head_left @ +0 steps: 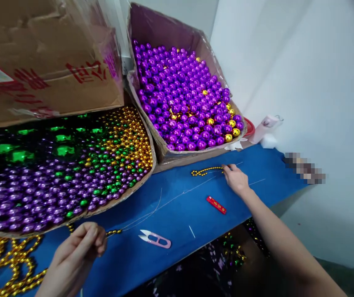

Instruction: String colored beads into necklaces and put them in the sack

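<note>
A cardboard box [164, 144] at 12 o'clock holds purple balls; another [150, 165] at 9 o'clock, mixed beads. Right hand [235, 179] pinches a gold bead strand [206, 170]; left hand [78, 251] pinches thread [171, 200]. Bare blue table [180, 222] between, its edge at 5 o'clock.

Bright even light, bead glare, edge warp, maybe slight blur.

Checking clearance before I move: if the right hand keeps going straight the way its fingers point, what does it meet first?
The right hand points left along the blue table. Its fingertips already touch the short gold bead strand, so that comes first; beyond it, probably the cardboard box edge, though depth is unclear.
</note>
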The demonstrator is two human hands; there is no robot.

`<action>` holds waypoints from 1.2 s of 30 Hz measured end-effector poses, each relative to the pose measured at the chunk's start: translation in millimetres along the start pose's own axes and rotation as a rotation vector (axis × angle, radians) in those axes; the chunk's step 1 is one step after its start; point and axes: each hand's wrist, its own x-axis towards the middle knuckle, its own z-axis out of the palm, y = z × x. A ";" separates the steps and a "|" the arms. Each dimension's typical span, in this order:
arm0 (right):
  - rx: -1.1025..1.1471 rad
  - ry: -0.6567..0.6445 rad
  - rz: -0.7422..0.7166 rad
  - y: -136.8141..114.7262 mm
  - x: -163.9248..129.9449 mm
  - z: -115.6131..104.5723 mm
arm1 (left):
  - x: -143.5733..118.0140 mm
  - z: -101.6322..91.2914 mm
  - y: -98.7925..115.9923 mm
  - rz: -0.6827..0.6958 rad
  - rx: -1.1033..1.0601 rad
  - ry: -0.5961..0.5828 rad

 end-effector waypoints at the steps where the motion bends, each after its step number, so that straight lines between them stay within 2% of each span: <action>1: 0.009 -0.002 -0.018 -4.2 -8.4 -0.9 | 0.2 1.7 -0.8 -0.010 0.007 -0.018; 8: 0.131 -0.058 -0.263 -35.8 -80.7 -6.1 | 0.7 8.8 -2.8 -0.035 0.059 -0.076; 12: 0.181 -0.018 -0.297 -45.8 -101.8 -4.9 | -2.8 13.1 1.5 -0.024 0.061 -0.079; 14: 0.225 -0.006 -0.339 -59.1 -109.8 -4.7 | -4.9 16.2 3.0 -0.021 0.054 -0.095; 16: 0.288 -0.023 -0.443 -82.4 -119.3 -5.2 | -6.8 19.2 3.6 -0.021 0.048 -0.102; 20: 0.391 -0.075 -0.706 -148.1 -139.5 -4.1 | -9.3 22.6 4.3 -0.009 0.019 -0.095; 23: 0.404 -0.088 -0.784 -189.0 -147.8 0.5 | -10.6 22.8 6.7 -0.005 0.012 -0.085; 25: 0.405 -0.101 -0.808 -201.8 -149.4 3.0 | -11.3 23.1 9.6 -0.003 0.001 -0.073; 27: 0.412 -0.118 -0.812 -200.9 -149.8 2.1 | -11.9 24.1 13.1 -0.008 -0.019 -0.059; 29: 0.427 -0.144 -0.786 -187.7 -150.0 -3.6 | -12.2 25.5 16.1 -0.016 -0.030 -0.045; 34: 0.480 -0.200 -0.630 -126.5 -142.9 -25.8 | -11.5 25.5 16.0 -0.016 -0.028 -0.072; 36: 0.422 -0.161 -0.478 -104.9 -135.9 -27.1 | -11.1 24.3 14.0 -0.013 -0.033 -0.089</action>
